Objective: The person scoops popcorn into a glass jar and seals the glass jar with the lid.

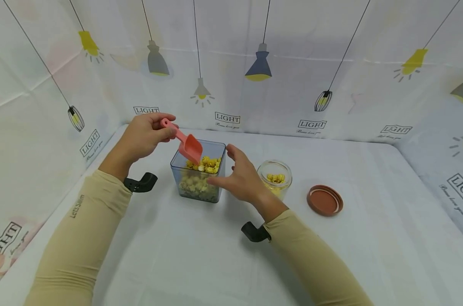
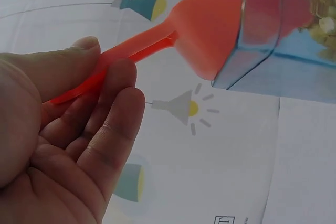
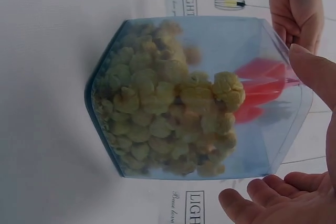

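Note:
A clear bluish square container (image 1: 178, 180) stands on the white-covered table, part filled with yellow popcorn (image 3: 152, 108). My left hand (image 1: 143, 134) pinches the handle of a pink-red scoop (image 1: 190, 148) between thumb and fingers, above the container's left side. The scoop's blade tilts down inside the rim, its tip close to the popcorn. At the container's right side, my right hand (image 1: 244, 176) holds it, thumb on the near wall and fingers round the far side. No popcorn is visible on the part of the blade that shows.
Right of the container, behind my right wrist, stands a clear round jar (image 1: 288, 182) with some popcorn in it. Farther right, a brown round lid (image 1: 325, 200) lies on the table. A white cloth backdrop (image 1: 292, 93) with printed lamps rises behind.

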Available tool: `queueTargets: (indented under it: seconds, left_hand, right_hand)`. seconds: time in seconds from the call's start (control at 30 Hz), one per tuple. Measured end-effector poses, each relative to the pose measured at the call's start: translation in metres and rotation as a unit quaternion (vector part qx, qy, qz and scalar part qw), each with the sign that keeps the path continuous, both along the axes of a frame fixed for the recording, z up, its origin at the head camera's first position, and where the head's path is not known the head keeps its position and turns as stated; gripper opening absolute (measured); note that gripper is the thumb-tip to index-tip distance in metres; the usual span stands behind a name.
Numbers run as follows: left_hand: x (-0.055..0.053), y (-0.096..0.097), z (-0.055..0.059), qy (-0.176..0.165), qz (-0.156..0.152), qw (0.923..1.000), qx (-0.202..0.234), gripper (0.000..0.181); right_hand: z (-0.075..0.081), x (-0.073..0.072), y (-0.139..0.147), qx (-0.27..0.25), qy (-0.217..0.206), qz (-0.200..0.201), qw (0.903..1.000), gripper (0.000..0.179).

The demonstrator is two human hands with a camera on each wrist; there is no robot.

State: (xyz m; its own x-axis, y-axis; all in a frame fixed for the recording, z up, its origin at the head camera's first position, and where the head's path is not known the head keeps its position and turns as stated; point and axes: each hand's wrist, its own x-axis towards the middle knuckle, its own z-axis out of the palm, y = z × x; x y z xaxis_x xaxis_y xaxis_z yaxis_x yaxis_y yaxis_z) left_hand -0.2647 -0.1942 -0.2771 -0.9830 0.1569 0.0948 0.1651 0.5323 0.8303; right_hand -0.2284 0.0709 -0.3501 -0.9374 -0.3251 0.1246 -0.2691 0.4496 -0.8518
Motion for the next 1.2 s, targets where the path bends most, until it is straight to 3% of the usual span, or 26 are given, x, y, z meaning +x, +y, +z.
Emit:
queueTargets:
  seconds: [0.23,0.47,0.9,1.2]
  left_hand:
    - [-0.001,0.01,0.004,0.023,0.006,0.9955,-0.091,0.042]
    - [-0.006,0.015,0.002,0.032,-0.004,0.9931,-0.113,0.039]
    - [-0.017,0.015,-0.006,0.006,-0.025,0.9934,-0.111,0.036]
    - [-0.017,0.008,-0.016,-0.032,-0.028,0.9976,-0.054,0.032]
  right_hand:
    - [-0.003,-0.005,-0.002,-0.012,-0.008,0.005,0.9999,0.102]
    - [-0.004,-0.007,-0.003,-0.007,-0.015,0.008,0.9998,0.104]
    - [-0.007,-0.009,-0.005,0.0,-0.012,0.008,0.9999,0.106]
    - [-0.008,-0.01,-0.006,-0.002,-0.001,0.008,1.0,0.104]
